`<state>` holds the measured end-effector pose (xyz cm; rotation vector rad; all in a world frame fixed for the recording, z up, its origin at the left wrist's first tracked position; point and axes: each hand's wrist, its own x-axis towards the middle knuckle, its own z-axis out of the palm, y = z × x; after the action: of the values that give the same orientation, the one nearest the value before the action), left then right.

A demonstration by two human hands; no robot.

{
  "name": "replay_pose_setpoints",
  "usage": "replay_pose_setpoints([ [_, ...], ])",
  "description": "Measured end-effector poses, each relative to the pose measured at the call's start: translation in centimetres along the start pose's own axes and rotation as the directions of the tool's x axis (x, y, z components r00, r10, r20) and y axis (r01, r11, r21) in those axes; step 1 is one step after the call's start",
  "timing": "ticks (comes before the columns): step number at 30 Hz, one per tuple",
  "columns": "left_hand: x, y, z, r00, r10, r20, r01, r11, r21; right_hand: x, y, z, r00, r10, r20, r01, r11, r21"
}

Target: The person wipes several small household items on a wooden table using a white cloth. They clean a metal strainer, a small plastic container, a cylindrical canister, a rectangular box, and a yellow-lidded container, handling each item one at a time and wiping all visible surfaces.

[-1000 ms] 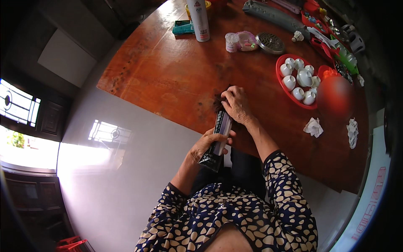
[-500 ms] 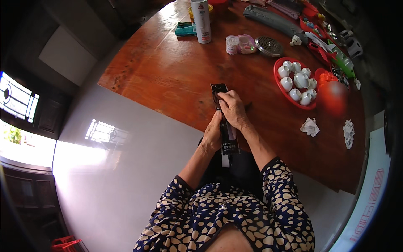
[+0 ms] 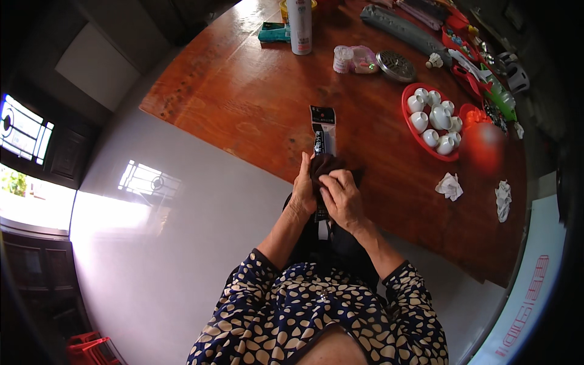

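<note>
At the near edge of the table, a bunched dark brown cloth is between my two hands. My left hand supports it from the left side, thumb and fingers pointing up. From the right, my right hand pinches the cloth with thumb and fingertips. Just beyond the hands lies a narrow flat packet with a black top and a clear window; the cloth and hands cover its near end. A dark strip with a white end shows below my hands, partly hidden.
Upside-down white cups sit on a red tray to the right. Crumpled tissues lie nearer. A tall spray can, a green box, a round metal tin and a shuttlecock stand farther back.
The packet, earlier under both hands, now shows beyond them. Both hands have come nearer my body, and the brown cloth is now bunched between them.
</note>
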<state>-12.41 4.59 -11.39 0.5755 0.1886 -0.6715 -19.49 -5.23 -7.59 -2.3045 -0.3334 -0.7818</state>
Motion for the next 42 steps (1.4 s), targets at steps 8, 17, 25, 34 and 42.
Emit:
replay_pose_setpoints([
  [8,-0.6,0.0,0.2,1.000,0.024,0.003,-0.024,0.982,0.187,6.7,5.7,3.6,0.982,0.104,-0.161,-0.120,0.988,-0.098],
  [17,0.8,-0.5,-0.9,0.989,0.141,-0.048,-0.141,0.990,0.002,2.9,3.0,0.8,0.988,-0.014,0.153,0.030,0.995,-0.100],
  [25,0.4,1.6,0.2,0.960,0.272,0.070,-0.272,0.962,-0.002,-0.9,0.5,-5.4,0.919,0.084,0.386,-0.144,0.981,0.129],
  [34,-1.6,-0.6,4.9,0.984,0.131,0.122,-0.136,0.990,0.037,9.1,0.7,-2.1,0.956,0.194,-0.219,-0.143,0.963,0.230],
  [42,-0.4,1.8,3.9,0.953,0.260,0.158,-0.247,0.964,-0.101,3.7,-2.0,-2.3,1.000,0.009,-0.009,-0.009,1.000,0.010],
])
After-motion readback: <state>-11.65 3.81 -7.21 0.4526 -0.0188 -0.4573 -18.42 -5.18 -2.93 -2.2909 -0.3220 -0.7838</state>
